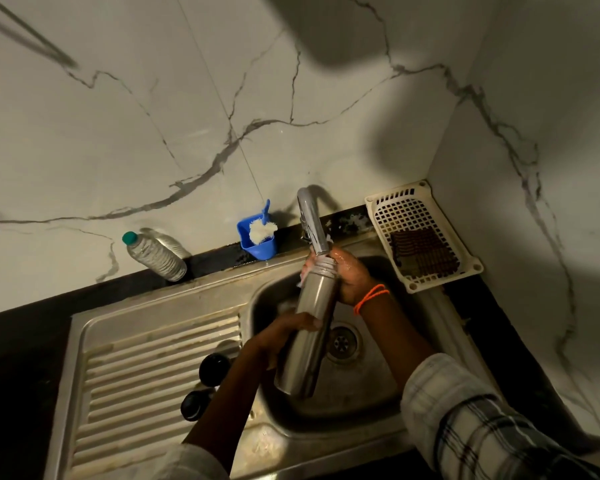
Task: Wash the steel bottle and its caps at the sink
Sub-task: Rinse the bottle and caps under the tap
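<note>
On the drainboard near the basin's left edge stand two dark caps [214, 370], then the left hand [284, 332] grips the tilted steel bottle [309, 336] over the sink [257, 441], and the right hand [349, 277] wraps its neck under the tap [312, 221]

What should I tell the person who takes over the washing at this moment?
Left hand grips the bottle at mid-body.
Right hand holds its neck under the tap, over the sink.
Two black caps lie on the drainboard, beside the left forearm.
Done: bottle is open and at the tap.
Left: finish the bottle, then the caps; whether they are washed, I cannot tell.
</note>
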